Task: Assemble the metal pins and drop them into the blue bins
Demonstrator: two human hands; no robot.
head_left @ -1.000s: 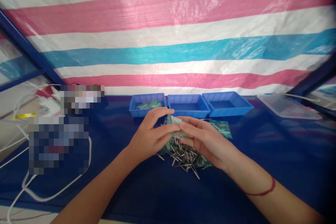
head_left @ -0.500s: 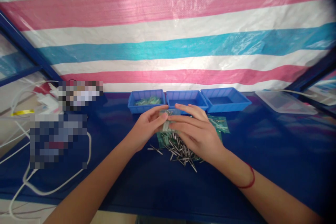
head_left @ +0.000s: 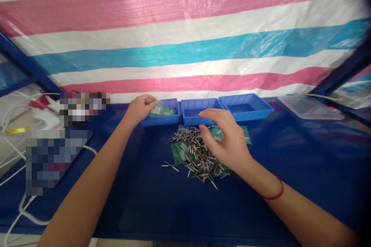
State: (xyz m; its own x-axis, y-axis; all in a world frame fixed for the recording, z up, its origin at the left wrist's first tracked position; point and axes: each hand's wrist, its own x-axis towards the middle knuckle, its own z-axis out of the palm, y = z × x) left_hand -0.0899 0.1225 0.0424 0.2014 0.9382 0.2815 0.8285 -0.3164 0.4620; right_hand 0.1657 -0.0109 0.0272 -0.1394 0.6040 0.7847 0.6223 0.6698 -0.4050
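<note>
At the far left, a cable [head_left: 37,221] lies on the table [head_left: 145,200] beside a masked object [head_left: 59,162], too pixelated to identify. Next comes the left hand [head_left: 143,107], at the left end of the left bin [head_left: 162,120]. Its thumb and fingertips are drawn together in a pinch, apparently on a clear bag [head_left: 160,105]; the bag sits over the bin, hard to separate by eye from the similar bags inside. Half a second ago both hands meet around this bag above the heap — now only the left has it, and the bag is at the bin. The shift suggests that handling of this bag over the heap is finished, and that it is at the point of joining the others.

In the centre, the pins [head_left: 199,154], now largely uncovered by the parted hands, form a tangled heap, with green bags [head_left: 181,152] under and beside them. A couple of loose pins lie just left of the heap. Behind it stands the middle bin [head_left: 189,117], partly hidden by the right hand [head_left: 226,137]. This hand hangs above the heap's right side, fingers loosely curved and thumb well apart — released, with nothing visible in its grasp, and so free of the bag. Farther right stand the right bin [head_left: 253,114] and a clear lid [head_left: 311,108], both apart from the hands.
</note>
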